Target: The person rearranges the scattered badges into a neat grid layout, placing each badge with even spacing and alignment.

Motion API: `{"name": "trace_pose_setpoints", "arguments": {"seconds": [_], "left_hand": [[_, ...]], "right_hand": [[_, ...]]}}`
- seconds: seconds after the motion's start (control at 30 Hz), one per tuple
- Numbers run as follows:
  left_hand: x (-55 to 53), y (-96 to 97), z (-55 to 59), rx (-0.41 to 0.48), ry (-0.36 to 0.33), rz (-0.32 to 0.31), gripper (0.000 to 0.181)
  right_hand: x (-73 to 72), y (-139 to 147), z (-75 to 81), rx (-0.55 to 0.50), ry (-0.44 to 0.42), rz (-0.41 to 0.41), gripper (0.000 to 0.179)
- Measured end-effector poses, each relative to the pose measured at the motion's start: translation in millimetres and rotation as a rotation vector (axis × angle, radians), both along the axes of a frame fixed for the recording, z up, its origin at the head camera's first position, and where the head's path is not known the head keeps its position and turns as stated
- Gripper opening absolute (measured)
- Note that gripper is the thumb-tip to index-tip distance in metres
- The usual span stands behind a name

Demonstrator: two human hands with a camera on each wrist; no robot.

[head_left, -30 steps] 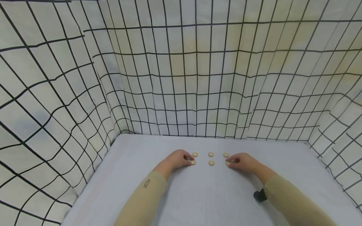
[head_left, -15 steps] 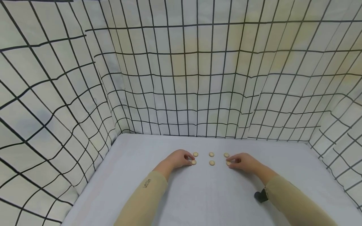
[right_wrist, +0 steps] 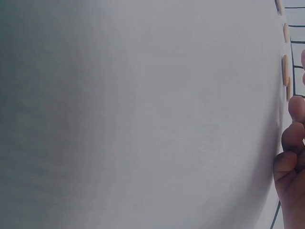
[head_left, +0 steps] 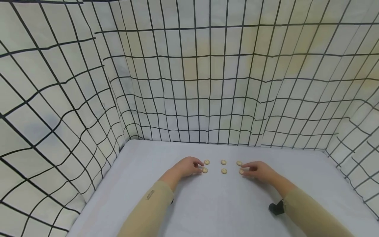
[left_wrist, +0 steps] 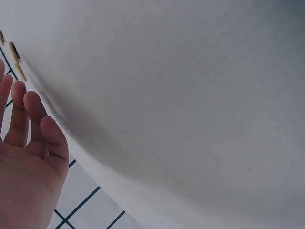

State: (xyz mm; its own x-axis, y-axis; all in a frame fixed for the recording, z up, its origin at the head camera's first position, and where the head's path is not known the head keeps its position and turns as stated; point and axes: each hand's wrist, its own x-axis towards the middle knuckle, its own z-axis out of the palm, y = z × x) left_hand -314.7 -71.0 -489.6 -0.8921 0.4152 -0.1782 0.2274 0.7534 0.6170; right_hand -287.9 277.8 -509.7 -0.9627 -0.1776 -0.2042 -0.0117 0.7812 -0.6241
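Small round beige discs lie flat on the white table in two rows of three in the head view. My left hand (head_left: 187, 167) is beside the left disc of the near row (head_left: 205, 170), thumb and forefinger apart at its edge. Just above that is the left disc of the far row (head_left: 207, 162). On the other side, my right hand (head_left: 260, 171) has its fingertips at the right near disc (head_left: 241, 171), partly covering it, and close to the right far disc (head_left: 239, 163). The left wrist view shows the left fingers (left_wrist: 19, 109) loosely bent, holding nothing.
Between the hands lie the middle near disc (head_left: 224, 171) and the middle far disc (head_left: 223, 162). A white cloth wall with a black grid (head_left: 189, 89) rises behind the table (head_left: 213, 204) and at both sides. A black device (head_left: 276, 208) sticks out from the right sleeve.
My right hand has drawn slightly right, its thumb and forefinger spread wider, baring more of the near disc. My left hand has eased slightly back from its disc. The discs keep their arrangement.
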Motion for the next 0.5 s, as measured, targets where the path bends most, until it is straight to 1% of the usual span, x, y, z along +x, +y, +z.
{"name": "trace_pose_setpoints", "arguments": {"seconds": [0.13,0.27,0.37,0.5], "left_hand": [[1.9,-2.5,3.5,0.021,0.004,-0.023,0.028],[7.4,-6.4,6.4,0.026,0.026,-0.064,0.030],[14.4,-10.0,11.0,0.018,0.040,-0.085,0.032],[27.0,-16.1,19.8,-0.007,0.062,-0.081,0.033]], "right_hand": [[4.3,3,-0.8,-0.002,0.023,0.001,0.047],[13.2,4,-2.9,-0.023,0.052,0.005,0.040],[20.3,5,-4.2,-0.042,0.075,0.001,0.033],[30.4,5,-4.9,-0.056,0.128,0.014,0.028]]}}
